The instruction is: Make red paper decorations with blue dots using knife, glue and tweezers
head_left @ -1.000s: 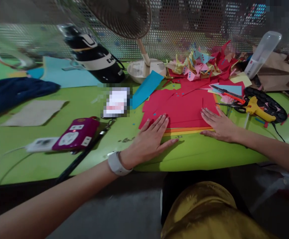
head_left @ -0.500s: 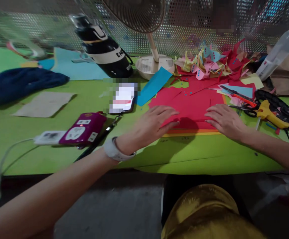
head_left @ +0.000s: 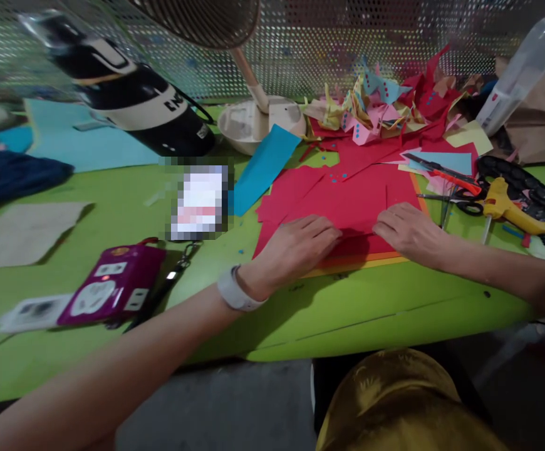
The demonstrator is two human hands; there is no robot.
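Red paper (head_left: 347, 203) lies in front of me, with orange and yellow sheets showing under its near edge. My left hand (head_left: 303, 247) has its fingers bent together over the near left part of the red paper, pinching its edge; the thumb is hidden. On the right side, my right hand (head_left: 408, 232) pinches the same near edge, its fingers curled and thumb out of sight. Between the two hands the edge looks slightly raised. A blue paper strip (head_left: 267, 169) lies just left of the red paper.
Scissors (head_left: 470, 207), an orange cutter (head_left: 446, 175) and a yellow glue gun (head_left: 507, 210) lie right of the paper. Folded paper pieces (head_left: 376, 103) pile up behind. A phone (head_left: 200, 200), purple power adapter (head_left: 113, 282), black bottle (head_left: 136, 94) and fan (head_left: 263, 119) stand leftward.
Both hands' fingers have gone from spread and flat to bent, pinching the red paper's near edge. The view has shifted, so items on the left appear farther left.
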